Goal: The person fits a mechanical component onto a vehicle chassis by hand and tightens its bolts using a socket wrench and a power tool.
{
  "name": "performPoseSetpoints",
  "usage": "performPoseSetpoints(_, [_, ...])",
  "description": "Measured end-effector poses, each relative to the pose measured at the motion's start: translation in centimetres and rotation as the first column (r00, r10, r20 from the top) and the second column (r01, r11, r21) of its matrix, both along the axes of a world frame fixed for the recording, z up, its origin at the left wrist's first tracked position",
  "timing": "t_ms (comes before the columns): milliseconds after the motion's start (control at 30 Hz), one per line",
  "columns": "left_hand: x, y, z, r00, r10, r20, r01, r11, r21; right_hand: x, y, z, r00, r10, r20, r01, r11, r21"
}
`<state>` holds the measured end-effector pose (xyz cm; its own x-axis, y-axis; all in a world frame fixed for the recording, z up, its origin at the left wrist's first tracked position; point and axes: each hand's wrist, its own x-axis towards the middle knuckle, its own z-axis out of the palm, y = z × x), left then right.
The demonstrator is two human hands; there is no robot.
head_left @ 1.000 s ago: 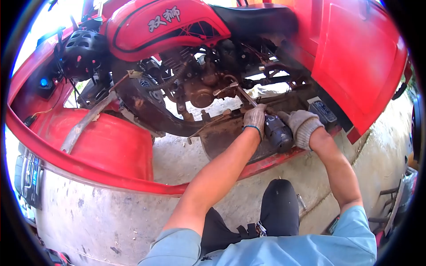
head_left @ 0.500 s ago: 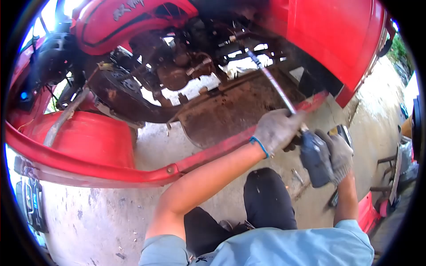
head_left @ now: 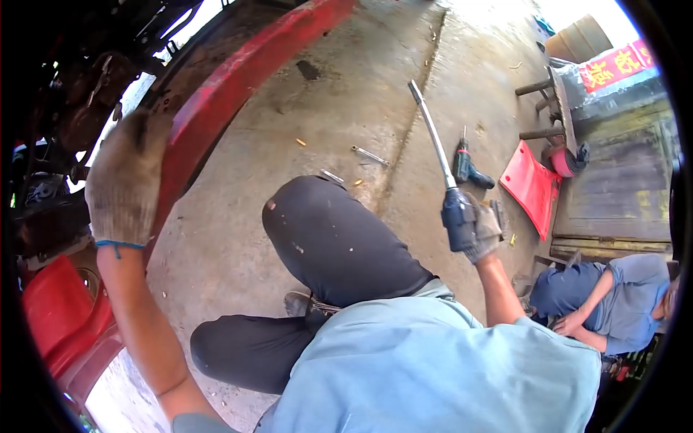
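My right hand point(head_left: 482, 229), in a grey work glove, is closed around a dark cordless power wrench point(head_left: 456, 216). A long silver extension bar point(head_left: 435, 137) sticks out of its nose, pointing up and away over the floor. My left hand point(head_left: 128, 180), in a dirty knit glove with a blue cuff, is on the red rail point(head_left: 209, 108) of the vehicle. Its fingers seem to hook over the inner side and are partly hidden in shadow.
On the concrete floor lie a wrench point(head_left: 371, 155) and a cordless drill point(head_left: 469, 164). A red panel point(head_left: 530, 184) leans by a wooden bench point(head_left: 561, 108). At the right, a seated person point(head_left: 603, 303) rests hands together. Dark engine parts point(head_left: 86, 108) are at the left.
My view has swung right. The power wrench and its bar have come away from the engine area, held in my right hand alone. My left hand has left the bar for the red rail.
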<state>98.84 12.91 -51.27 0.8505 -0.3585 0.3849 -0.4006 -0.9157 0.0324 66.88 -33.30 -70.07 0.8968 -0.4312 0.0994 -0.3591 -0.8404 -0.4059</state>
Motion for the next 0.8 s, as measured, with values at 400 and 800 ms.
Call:
performPoseSetpoints(400, [-1.9,0.9,-1.0,0.961,0.173,-0.214,-0.121,0.964,0.236,-1.9,-7.7,-18.4,0.879,-0.282,-0.385,0.188,0.946,-0.264])
performPoseSetpoints(800, [-1.6,1.6,-2.3,0.951,0.251,-0.18,-0.237,0.967,0.097,9.3,-3.8,-11.7,0.867,-0.061,-0.494,0.006,0.994,-0.111])
